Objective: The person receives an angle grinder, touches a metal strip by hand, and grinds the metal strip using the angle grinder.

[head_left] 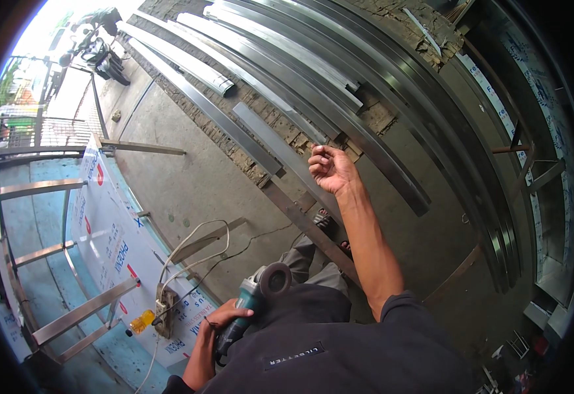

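Observation:
My left hand [229,314] is wrapped round the green and black body of an angle grinder [250,301], close against my dark shirt. The grinder's round, dark disc [275,280] points up and away from me. Out in front, my right hand [331,168] is raised with its palm turned up and its fingers curled in. Whatever those fingers hold, if anything, is too small or hidden to make out. Below and around that hand lie long metal profiles [392,172]. A flat metal bar [275,143] runs just left of it.
Rough wooden planks [260,105] bear the profiles. At left stands a metal frame [90,308] with a film-covered sheet [113,230]. A power strip [164,310] with cords and a yellow bottle [142,322] rest on that sheet. A motorbike [103,59] stands at the far left.

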Action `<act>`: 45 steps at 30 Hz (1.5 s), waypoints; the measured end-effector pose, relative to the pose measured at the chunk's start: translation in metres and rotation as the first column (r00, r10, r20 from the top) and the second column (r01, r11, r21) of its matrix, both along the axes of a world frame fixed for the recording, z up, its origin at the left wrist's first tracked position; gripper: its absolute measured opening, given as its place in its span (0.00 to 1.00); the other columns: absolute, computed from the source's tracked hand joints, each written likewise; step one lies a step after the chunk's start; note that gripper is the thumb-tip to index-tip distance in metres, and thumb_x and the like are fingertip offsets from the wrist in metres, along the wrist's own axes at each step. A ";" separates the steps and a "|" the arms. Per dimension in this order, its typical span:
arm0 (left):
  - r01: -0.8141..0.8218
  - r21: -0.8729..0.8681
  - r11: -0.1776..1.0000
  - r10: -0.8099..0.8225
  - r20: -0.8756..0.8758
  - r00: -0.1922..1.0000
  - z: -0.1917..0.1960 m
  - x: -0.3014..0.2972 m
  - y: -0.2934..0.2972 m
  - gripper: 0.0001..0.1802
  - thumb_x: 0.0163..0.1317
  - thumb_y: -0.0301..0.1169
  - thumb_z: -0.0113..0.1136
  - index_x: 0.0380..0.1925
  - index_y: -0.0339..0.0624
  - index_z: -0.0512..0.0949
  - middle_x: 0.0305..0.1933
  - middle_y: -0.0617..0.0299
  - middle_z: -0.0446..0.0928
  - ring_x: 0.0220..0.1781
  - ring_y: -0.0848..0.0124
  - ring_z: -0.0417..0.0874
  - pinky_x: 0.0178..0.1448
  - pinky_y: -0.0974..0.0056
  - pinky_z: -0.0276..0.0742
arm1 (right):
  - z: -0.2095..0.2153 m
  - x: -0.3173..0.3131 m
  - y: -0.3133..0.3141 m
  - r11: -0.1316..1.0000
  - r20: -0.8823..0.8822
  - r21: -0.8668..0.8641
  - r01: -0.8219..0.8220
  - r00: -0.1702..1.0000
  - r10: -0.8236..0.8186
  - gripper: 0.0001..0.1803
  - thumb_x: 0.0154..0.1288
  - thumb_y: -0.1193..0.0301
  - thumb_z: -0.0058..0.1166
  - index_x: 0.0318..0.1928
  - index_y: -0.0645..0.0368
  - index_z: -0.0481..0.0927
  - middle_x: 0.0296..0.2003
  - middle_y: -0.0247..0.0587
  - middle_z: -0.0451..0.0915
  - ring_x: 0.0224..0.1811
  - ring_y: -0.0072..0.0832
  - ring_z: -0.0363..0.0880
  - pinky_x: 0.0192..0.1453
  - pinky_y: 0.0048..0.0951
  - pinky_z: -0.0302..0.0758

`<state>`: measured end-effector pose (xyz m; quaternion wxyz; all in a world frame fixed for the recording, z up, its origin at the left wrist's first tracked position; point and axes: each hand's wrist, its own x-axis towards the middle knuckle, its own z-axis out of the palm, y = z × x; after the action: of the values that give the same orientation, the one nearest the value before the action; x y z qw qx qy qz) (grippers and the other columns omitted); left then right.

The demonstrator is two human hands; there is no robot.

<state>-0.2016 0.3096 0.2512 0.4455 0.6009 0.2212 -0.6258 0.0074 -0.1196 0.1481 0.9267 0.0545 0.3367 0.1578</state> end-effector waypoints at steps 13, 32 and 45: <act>0.023 -0.008 1.000 -0.022 0.044 0.999 0.007 0.005 -0.009 0.41 0.53 0.53 0.77 0.58 0.34 0.76 0.49 0.58 0.81 0.51 0.68 0.81 0.57 0.63 0.76 | 0.025 -0.073 0.036 0.909 -0.115 -0.410 -0.075 0.993 0.030 0.17 0.78 0.56 0.58 0.53 0.55 0.74 0.41 0.43 0.87 0.29 0.25 0.77 0.30 0.25 0.69; 0.151 0.003 0.988 -0.151 0.058 0.987 -0.007 0.006 -0.013 0.42 0.55 0.58 0.74 0.57 0.35 0.78 0.50 0.55 0.82 0.51 0.64 0.82 0.58 0.60 0.76 | 0.024 -0.035 -0.007 -0.817 -0.017 -0.565 0.118 0.988 0.155 0.20 0.67 0.64 0.71 0.54 0.56 0.80 0.41 0.40 0.80 0.45 0.40 0.81 0.51 0.40 0.80; 0.094 0.010 0.996 -0.094 -0.009 0.996 -0.008 -0.004 -0.006 0.48 0.55 0.57 0.76 0.66 0.35 0.73 0.58 0.53 0.80 0.59 0.62 0.81 0.66 0.57 0.74 | 0.013 0.001 -0.015 -0.896 -0.292 -0.433 0.097 0.925 0.241 0.15 0.68 0.66 0.68 0.46 0.55 0.76 0.44 0.44 0.78 0.49 0.46 0.84 0.54 0.48 0.79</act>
<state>-0.2060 0.3032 0.2428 0.4116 0.6101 0.1979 -0.6475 0.0083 -0.1343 0.1608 0.2497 -0.9484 0.1495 -0.1256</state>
